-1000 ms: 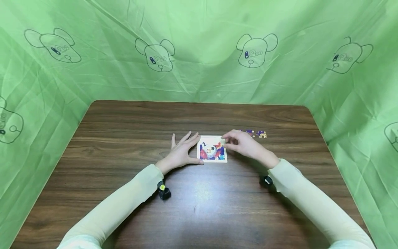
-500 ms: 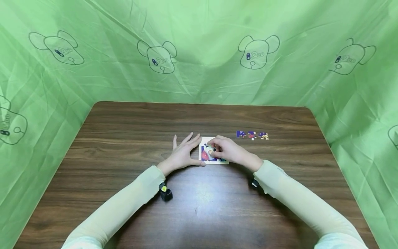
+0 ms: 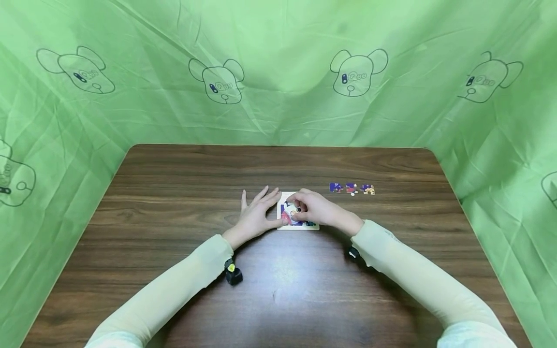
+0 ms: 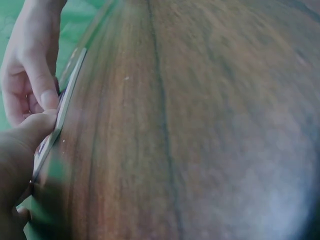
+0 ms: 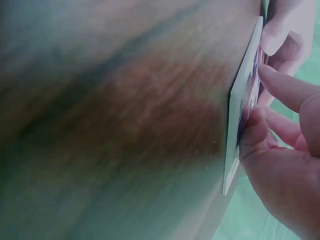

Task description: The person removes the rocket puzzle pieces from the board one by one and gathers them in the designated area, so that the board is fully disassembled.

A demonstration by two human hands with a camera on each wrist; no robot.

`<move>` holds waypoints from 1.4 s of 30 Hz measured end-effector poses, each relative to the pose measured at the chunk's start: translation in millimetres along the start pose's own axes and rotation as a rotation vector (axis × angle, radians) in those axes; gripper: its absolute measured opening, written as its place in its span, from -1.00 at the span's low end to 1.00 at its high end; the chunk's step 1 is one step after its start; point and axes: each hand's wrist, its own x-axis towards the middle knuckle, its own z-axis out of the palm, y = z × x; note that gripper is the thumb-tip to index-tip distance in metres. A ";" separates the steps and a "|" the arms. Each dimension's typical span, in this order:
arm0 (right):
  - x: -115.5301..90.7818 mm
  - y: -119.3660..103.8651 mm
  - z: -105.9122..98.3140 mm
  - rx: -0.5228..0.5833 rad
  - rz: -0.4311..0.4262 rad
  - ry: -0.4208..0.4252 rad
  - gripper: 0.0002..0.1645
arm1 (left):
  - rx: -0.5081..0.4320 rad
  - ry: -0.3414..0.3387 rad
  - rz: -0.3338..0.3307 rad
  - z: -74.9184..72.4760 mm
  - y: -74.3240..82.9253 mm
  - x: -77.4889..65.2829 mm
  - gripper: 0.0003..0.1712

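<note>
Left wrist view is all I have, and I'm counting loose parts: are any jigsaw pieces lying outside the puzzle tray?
Observer: Yes, the head view shows three jigsaw pieces in a row on the tabletop, right of the puzzle tray and farther off.
Operator: Are they all one colour?
Observer: No, the rightmost piece shows yellow as well as purple.
Operator: How does the left hand lie?
Observer: Its fingers are spread out at the tray's left side.

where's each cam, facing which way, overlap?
Head: on head, facing forward, down at wooden table, jigsaw tray; both sleeves, left hand, right hand.
Left wrist: on that wrist, facing across table, jigsaw tray at left; left hand near, right hand beyond.
Right wrist: on that wrist, same, tray at right; right hand near, left beyond.
Wrist views share jigsaw tray, hands.
</note>
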 end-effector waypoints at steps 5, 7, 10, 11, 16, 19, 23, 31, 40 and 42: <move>3.3 -0.7 -0.6 0.028 0.034 -0.032 -0.40 | 0.015 0.003 0.008 0.4 0.7 -1.3 0.03; 4.4 0.1 -0.5 0.033 0.046 -0.043 -0.39 | 0.017 0.003 0.010 0.0 0.8 -1.7 0.04; 5.6 0.8 -0.7 0.040 0.061 -0.053 -0.39 | 0.015 -0.001 0.011 -0.7 1.0 -1.9 0.04; 5.7 0.5 -0.9 0.046 0.064 -0.055 -0.40 | 0.014 -0.003 0.011 -0.8 1.0 -1.9 0.04; 4.7 -0.5 -0.8 0.062 0.070 -0.057 -0.41 | 0.010 -0.012 0.011 -1.7 2.3 -2.1 0.04; 3.0 -0.7 0.0 0.070 0.066 -0.047 -0.41 | 0.015 -0.017 0.007 -2.0 2.9 -1.9 0.04; 0.9 -2.8 0.7 0.075 0.058 -0.027 -0.41 | 0.024 -0.023 0.002 -1.9 2.3 -0.9 0.04; 0.1 -4.5 2.3 0.046 0.026 0.012 -0.44 | 0.032 -0.038 0.000 -4.2 2.2 0.4 0.05; -2.3 -5.9 4.3 0.048 0.032 0.042 -0.46 | 0.030 -0.037 0.001 -5.5 3.9 -1.2 0.03; -2.3 -6.3 5.5 0.056 0.036 0.049 -0.47 | 0.027 -0.037 0.000 -5.8 3.9 -2.0 0.02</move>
